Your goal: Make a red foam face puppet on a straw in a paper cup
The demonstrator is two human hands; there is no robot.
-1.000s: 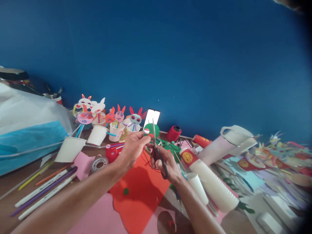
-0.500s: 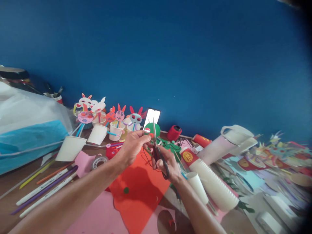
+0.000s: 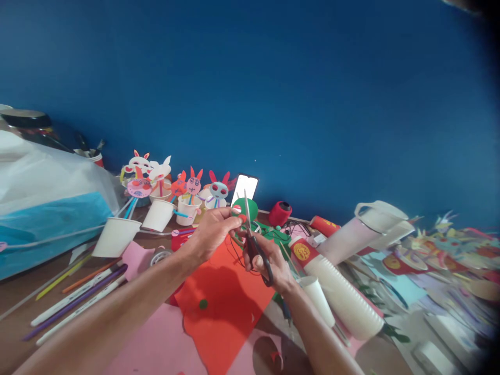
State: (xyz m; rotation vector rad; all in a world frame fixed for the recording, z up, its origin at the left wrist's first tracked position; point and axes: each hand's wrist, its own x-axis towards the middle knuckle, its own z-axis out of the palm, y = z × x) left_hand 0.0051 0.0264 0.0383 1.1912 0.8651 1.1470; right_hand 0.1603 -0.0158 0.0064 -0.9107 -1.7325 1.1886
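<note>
My left hand point(image 3: 214, 229) is closed in a pinch on a small red paper piece point(image 3: 242, 217). Wrapped through the handles of black-handled scissors point(image 3: 258, 253), my right hand point(image 3: 273, 263) holds them with the blades pointing up beside that piece. Whether the blades touch the paper, I cannot tell. Just behind the fingertips is a green paper circle point(image 3: 249, 208). Beneath both hands lies an orange-red paper sheet point(image 3: 219, 291) with a small green dot point(image 3: 203, 304) on it, over a pink sheet point(image 3: 156, 344).
Several paper-cup puppets point(image 3: 188, 209) and a lit phone point(image 3: 245, 188) stand along the blue wall. Markers point(image 3: 74, 307) and a tape roll point(image 3: 160, 255) lie at left. On the right are stacked paper cups point(image 3: 344, 294), a white jug point(image 3: 351, 234) and a red thread spool point(image 3: 280, 213).
The view has shifted slightly, so the scene sits a little further right. Both hands keep nearly the same pose, with the red piece and scissors still held.
</note>
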